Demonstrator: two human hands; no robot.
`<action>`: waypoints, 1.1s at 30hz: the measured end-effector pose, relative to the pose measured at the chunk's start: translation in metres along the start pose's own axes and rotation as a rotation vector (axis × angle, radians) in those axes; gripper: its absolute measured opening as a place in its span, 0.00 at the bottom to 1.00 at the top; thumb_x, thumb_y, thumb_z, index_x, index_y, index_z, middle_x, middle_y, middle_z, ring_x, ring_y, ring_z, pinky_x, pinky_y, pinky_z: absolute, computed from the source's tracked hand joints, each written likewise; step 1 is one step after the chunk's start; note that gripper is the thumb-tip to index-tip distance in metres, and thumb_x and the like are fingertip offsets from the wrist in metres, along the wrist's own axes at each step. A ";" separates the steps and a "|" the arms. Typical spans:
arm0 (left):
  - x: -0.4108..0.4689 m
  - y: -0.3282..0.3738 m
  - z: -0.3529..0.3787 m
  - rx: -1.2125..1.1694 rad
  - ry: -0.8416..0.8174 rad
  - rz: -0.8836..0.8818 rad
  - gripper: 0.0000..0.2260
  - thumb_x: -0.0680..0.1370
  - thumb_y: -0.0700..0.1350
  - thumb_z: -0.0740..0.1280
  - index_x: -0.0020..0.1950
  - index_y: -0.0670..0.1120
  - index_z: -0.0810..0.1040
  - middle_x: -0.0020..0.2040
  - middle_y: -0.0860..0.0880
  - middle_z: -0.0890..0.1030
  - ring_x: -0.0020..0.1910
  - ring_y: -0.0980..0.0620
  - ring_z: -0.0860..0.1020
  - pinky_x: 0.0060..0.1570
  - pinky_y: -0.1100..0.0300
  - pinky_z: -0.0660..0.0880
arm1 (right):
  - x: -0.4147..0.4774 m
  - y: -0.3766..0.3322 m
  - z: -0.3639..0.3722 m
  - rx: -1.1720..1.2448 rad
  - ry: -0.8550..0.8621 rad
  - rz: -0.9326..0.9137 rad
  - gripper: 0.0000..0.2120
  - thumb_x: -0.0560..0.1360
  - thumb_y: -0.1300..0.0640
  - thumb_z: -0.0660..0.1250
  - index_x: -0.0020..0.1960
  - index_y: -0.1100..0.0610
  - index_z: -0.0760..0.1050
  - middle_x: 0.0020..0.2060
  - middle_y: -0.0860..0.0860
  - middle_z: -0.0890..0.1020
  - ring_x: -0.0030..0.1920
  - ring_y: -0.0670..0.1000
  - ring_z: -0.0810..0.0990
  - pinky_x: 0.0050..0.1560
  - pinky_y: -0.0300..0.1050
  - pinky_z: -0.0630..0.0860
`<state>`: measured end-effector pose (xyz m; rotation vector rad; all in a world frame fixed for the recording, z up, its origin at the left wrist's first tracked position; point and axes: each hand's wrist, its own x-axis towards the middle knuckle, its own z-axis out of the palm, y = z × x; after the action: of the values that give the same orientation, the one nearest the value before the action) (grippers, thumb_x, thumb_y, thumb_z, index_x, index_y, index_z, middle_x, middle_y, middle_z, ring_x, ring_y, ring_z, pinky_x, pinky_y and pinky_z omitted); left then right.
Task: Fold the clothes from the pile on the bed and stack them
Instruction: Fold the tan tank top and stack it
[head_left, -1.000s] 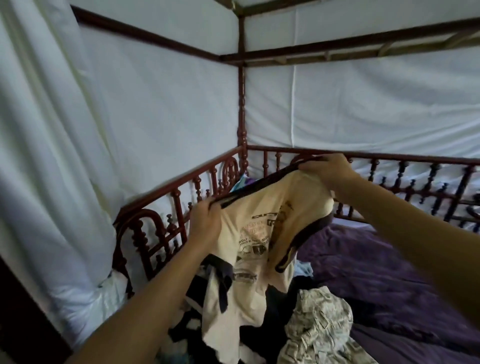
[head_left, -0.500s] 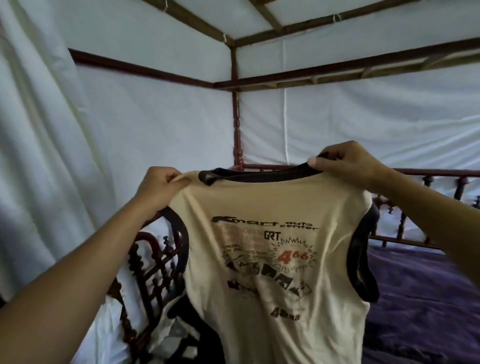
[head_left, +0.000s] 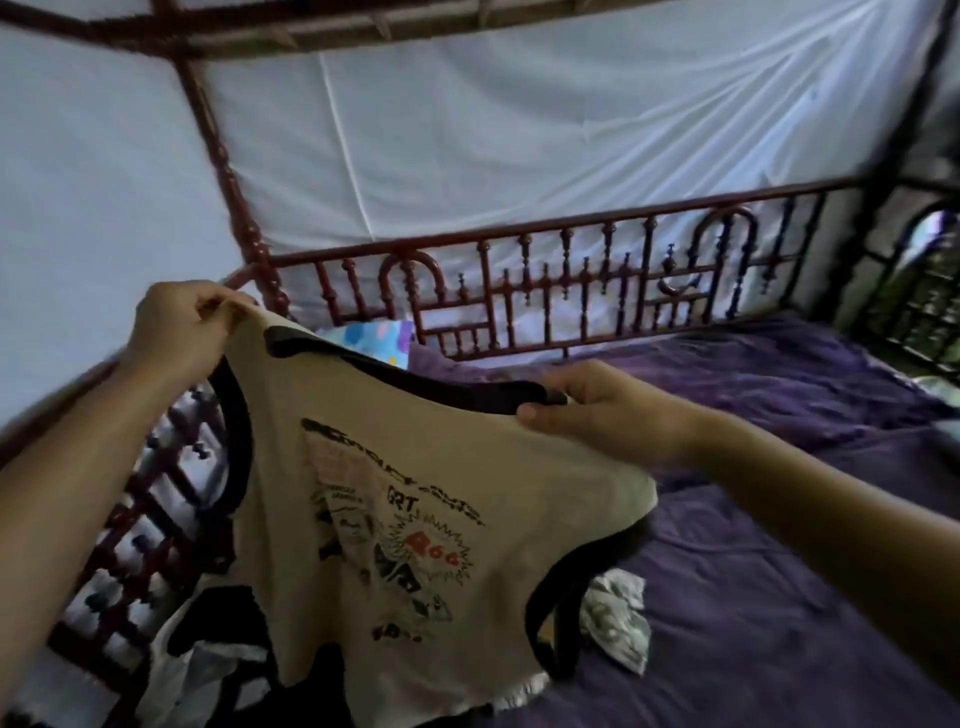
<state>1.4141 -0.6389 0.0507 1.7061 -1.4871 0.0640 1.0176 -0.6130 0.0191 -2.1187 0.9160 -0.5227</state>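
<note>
Cream jersey shirt (head_left: 395, 519), dark-trimmed; now lowered over purple bed (head_left: 779, 597); left grip (head_left: 176, 332), right grip (head_left: 602, 410) each pinching a shoulder.

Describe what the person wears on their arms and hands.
Nothing shows on either. The left hand and right hand carry no gloves, rings, watch or bracelet, and both forearms are uncovered to the frame's edge, with no sleeve in view.
</note>
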 end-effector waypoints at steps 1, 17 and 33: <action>0.001 0.008 0.026 0.018 -0.024 0.032 0.09 0.76 0.36 0.64 0.51 0.42 0.83 0.48 0.40 0.83 0.51 0.40 0.80 0.52 0.53 0.73 | -0.013 0.015 0.003 -0.031 0.034 0.037 0.13 0.78 0.46 0.64 0.46 0.55 0.79 0.39 0.56 0.81 0.35 0.50 0.78 0.36 0.49 0.74; -0.116 0.309 0.517 0.247 -0.570 0.732 0.10 0.76 0.38 0.60 0.50 0.47 0.80 0.48 0.46 0.82 0.49 0.42 0.78 0.46 0.52 0.69 | -0.297 0.372 -0.063 -0.565 0.364 0.953 0.08 0.79 0.45 0.58 0.46 0.49 0.68 0.43 0.52 0.80 0.46 0.58 0.79 0.38 0.46 0.69; -0.281 0.573 0.942 0.108 -1.006 0.670 0.10 0.80 0.45 0.60 0.57 0.47 0.78 0.55 0.45 0.80 0.55 0.42 0.76 0.52 0.50 0.70 | -0.513 0.753 -0.225 -0.453 0.351 1.497 0.05 0.76 0.53 0.59 0.49 0.52 0.72 0.45 0.57 0.77 0.44 0.62 0.78 0.39 0.48 0.68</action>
<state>0.4113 -0.9529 -0.3873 1.2571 -2.7915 -0.4255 0.2116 -0.6816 -0.4560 -1.0789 2.5678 0.1519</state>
